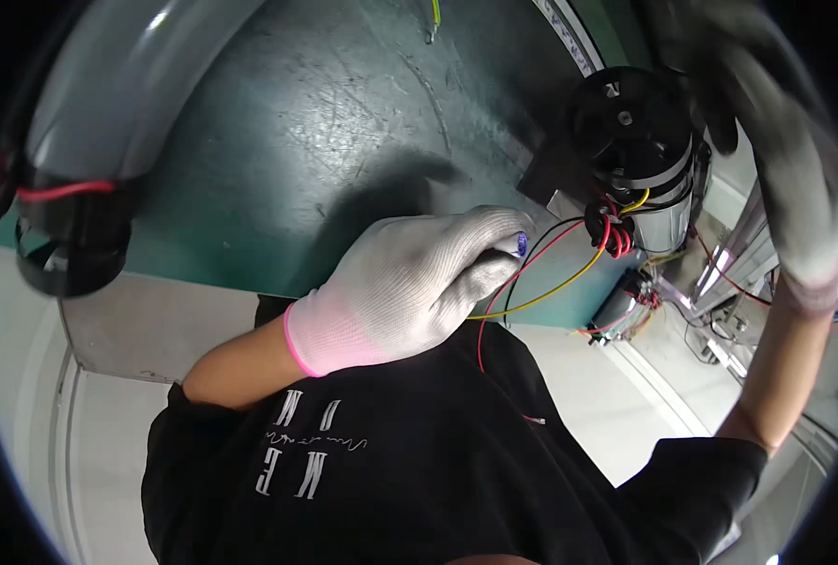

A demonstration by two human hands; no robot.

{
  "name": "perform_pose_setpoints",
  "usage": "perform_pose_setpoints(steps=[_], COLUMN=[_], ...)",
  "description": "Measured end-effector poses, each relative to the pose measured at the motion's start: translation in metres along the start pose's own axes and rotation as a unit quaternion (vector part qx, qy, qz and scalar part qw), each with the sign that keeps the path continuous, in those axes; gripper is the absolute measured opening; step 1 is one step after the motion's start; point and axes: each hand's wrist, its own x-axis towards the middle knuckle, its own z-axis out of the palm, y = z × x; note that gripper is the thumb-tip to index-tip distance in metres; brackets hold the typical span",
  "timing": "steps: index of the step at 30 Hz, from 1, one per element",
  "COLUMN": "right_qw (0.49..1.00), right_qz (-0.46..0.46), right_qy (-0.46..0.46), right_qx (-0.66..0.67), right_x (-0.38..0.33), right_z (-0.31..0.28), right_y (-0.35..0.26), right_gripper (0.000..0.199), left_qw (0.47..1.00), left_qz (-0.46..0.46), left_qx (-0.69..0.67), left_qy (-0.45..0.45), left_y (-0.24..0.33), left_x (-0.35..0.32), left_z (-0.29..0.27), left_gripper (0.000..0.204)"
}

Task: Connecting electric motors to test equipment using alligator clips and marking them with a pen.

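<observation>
Left hand closed at centre, right hand raised beside a black-and-silver motor

The left hand (pixel 410 282), in a pale knit glove with a pink cuff, lies at the middle of the frame. Its forearm comes in from the left, elbow bent, and the wrist runs up and rightward. The fingers are curled in, with the thumb pressed toward the forefinger; a small blue-violet piece (pixel 521 244) shows pinched at their tips, too little of it visible to identify.

The right hand (pixel 784 151), also gloved, reaches up along the right edge, its fingers blurred and dark near the top. Whether it grips anything cannot be told. It is near the motor (pixel 640 155), which sits at upper right on the green tabletop (pixel 315 122). A bundle of coloured wires (pixel 617 231) gathers at the motor's lower side, and a yellow wire (pixel 570 285) runs down toward the left hand.

White lettering (pixel 312 476), block capitals with a script line, crosses the black shirt (pixel 457 443) at lower centre. A pale strip (pixel 574 38) at the upper right carries dark marks, too small to read.
</observation>
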Motion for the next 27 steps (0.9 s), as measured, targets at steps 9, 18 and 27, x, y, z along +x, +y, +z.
perform_pose_setpoints(steps=[9,18,27], right_qw=[0.932,0.909,0.902], right_qz=[0.036,0.013,0.004], right_qy=[-0.176,-0.182,-0.151], right_qx=[-0.314,-0.375,-0.405], right_x=[0.081,0.090,0.080], right_z=[-0.015,-0.016,-0.015], right_y=[-0.002,-0.008,-0.011], right_gripper=[0.058,0.052,0.046], left_qw=[0.998,0.999,0.998], left_qz=[0.062,0.050,0.048], left_qx=[0.006,0.009,0.018], left_qy=[0.030,0.014,-0.036], left_y=[-0.010,-0.008,-0.007], left_x=[-0.003,-0.006,-0.004], left_z=[0.002,0.001,-0.003], left_gripper=[0.025,0.027,0.027])
